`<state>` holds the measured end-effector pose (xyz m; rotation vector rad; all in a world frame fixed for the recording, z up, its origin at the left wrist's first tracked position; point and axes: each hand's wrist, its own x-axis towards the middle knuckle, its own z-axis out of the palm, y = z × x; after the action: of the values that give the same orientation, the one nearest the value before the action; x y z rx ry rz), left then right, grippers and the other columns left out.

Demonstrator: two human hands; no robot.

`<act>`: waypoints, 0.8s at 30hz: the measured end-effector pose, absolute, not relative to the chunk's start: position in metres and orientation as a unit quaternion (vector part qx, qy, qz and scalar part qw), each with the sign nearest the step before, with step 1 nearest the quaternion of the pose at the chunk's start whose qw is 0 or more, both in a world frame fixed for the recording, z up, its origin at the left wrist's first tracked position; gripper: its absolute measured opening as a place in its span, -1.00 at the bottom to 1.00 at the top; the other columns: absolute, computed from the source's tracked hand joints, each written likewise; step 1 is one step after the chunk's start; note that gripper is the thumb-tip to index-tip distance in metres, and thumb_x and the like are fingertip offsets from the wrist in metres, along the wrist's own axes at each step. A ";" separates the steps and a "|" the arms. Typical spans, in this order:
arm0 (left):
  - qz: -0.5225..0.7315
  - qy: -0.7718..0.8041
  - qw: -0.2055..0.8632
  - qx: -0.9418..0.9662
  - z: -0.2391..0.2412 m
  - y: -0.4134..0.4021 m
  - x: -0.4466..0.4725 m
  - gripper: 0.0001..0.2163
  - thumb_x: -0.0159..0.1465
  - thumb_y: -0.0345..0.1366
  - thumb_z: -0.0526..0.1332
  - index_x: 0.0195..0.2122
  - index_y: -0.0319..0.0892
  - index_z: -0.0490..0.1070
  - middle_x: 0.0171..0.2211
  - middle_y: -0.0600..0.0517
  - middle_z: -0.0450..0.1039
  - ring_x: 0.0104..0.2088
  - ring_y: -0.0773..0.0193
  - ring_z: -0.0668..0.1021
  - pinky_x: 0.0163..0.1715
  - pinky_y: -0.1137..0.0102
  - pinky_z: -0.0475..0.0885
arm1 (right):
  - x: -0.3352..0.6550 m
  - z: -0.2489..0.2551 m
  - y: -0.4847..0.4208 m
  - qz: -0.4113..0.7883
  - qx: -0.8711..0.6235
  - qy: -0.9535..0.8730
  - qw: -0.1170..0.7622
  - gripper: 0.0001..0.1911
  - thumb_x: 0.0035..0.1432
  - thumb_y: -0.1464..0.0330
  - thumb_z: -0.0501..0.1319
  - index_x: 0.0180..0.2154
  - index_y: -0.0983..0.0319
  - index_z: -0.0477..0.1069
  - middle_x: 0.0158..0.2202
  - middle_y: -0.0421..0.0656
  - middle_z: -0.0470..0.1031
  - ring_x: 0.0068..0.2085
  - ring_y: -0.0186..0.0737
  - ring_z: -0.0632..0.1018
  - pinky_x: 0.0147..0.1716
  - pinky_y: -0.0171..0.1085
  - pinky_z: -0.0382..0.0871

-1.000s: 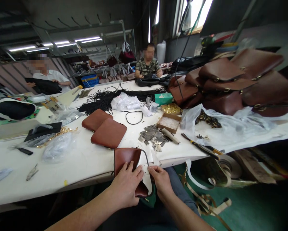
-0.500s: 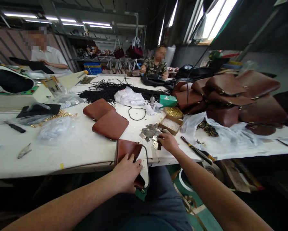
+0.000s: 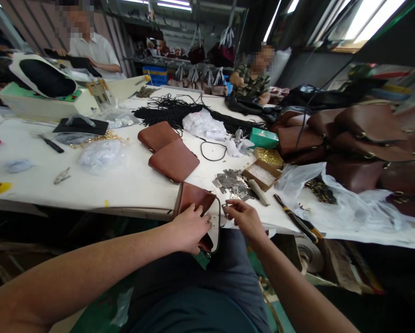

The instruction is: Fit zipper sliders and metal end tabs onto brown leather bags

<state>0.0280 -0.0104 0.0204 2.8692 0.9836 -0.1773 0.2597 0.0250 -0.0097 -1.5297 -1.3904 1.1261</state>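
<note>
My left hand (image 3: 191, 227) rests over a brown leather bag (image 3: 197, 196) at the table's front edge, fingers curved on the leather and thumb out of sight. The bag's dark-edged flap (image 3: 215, 229) lies folded out, pale inner side up, with small holes in it. Just right of that edge, my right hand (image 3: 244, 216) pinches a small metal plate (image 3: 224, 208) between thumb and fingertips. A pile of flat grey metal plates (image 3: 232, 181) lies beyond it, beside a pale rod-shaped piece (image 3: 258, 192).
Two more brown leather bags (image 3: 174, 159) overlap ahead. Small boxes (image 3: 262, 173), pliers (image 3: 297, 219) and a plastic bag of fittings (image 3: 332, 194) lie to the right, before stacked bags (image 3: 367, 129). Black cords (image 3: 173, 108) spread behind. Two people sit across the table.
My right hand has left the metal plate pile and come back beside the bag's flap with a small plate. The left hand stays on the bag. The view has turned left.
</note>
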 end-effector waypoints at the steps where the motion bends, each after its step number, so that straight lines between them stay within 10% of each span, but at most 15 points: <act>1: -0.058 0.325 0.048 0.943 0.021 -0.011 0.028 -0.28 0.05 0.02 0.42 0.21 -0.22 0.43 0.28 -0.25 0.40 0.20 -0.32 0.39 0.17 -0.09 0.25 | 0.250 -0.015 0.014 0.476 -0.585 -0.530 0.387 -0.59 0.06 0.12 0.41 -0.11 0.22 0.59 -0.48 -0.22 0.55 -0.48 -0.25 0.51 -0.51 -0.30 0.30; 24: -0.037 0.322 0.055 0.945 0.017 -0.011 0.027 -0.30 0.04 -0.01 0.43 0.17 -0.23 0.42 0.25 -0.23 0.43 0.21 -0.23 0.39 0.21 0.01 0.24 | 0.228 -0.032 -0.004 0.332 -0.654 -0.635 0.240 -0.86 0.16 0.21 0.28 -0.28 0.12 0.51 -0.42 -0.23 0.59 -0.37 -0.17 0.57 -0.33 -0.25 0.30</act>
<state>0.0269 -0.0107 0.0167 2.8680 0.9762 -0.1117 0.2282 -0.0042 -0.0321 -1.7908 -1.7380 0.9095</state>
